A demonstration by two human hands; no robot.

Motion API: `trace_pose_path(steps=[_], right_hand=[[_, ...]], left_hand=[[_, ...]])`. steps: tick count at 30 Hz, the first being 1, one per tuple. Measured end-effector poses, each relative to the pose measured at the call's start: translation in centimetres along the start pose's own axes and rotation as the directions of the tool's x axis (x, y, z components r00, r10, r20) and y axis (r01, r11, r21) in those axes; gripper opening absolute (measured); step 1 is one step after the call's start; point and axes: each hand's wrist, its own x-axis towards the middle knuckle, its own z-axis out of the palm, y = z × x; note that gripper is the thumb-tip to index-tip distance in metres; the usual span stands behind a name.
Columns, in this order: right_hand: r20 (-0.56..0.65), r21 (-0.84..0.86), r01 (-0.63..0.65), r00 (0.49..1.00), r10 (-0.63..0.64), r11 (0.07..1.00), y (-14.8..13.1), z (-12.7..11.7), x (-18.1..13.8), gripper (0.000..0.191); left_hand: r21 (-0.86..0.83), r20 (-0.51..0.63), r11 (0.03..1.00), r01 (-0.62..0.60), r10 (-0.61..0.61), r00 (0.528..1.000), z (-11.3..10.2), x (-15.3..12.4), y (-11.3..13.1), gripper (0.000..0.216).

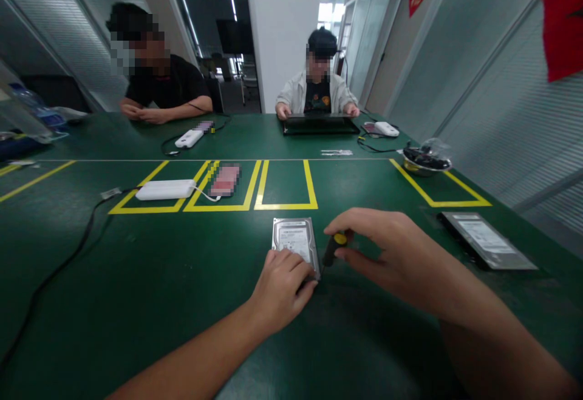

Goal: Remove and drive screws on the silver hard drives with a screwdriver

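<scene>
A silver hard drive (pixel 294 236) with a white label lies on the green table in front of me. My left hand (pixel 285 281) is closed over its near part, fingers curled on the top and thumb by the near right corner. Between the thumb and fingers of my right hand (pixel 376 245) is a small screwdriver (pixel 334 249), dark with a yellow end cap. Its shaft points down to the drive's right edge near that corner. Whether the tip touches a screw is too small to see.
Another drive-like metal unit (pixel 494 242) lies at right, near a bowl (pixel 426 163) of dark items. A white power bank (pixel 166 189) and a pink phone (pixel 225 180) sit among yellow tape outlines. Two people sit opposite; one holds a dark flat panel (pixel 321 124). A black cable (pixel 86 236) crosses the left.
</scene>
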Motion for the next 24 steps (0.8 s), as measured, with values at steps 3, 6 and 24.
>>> trace_pose_path(steps=[3,6,24], right_hand=[[0.037,0.02,0.033,0.999,-0.034,0.999,0.11,-0.03,-0.14,0.023],[0.042,0.007,0.066,0.997,-0.066,0.998,0.27,-0.09,-0.29,0.03],[0.08,-0.022,0.02,0.997,-0.019,1.0,-0.14,0.16,0.27,0.009]], left_hand=[[-0.008,0.006,1.0,0.001,-0.001,1.0,-0.04,0.02,0.01,0.004],[-0.009,0.008,1.0,0.006,-0.006,1.0,-0.07,0.04,0.06,0.003],[0.018,0.067,0.997,0.073,-0.074,0.995,-0.54,0.28,0.67,0.006]])
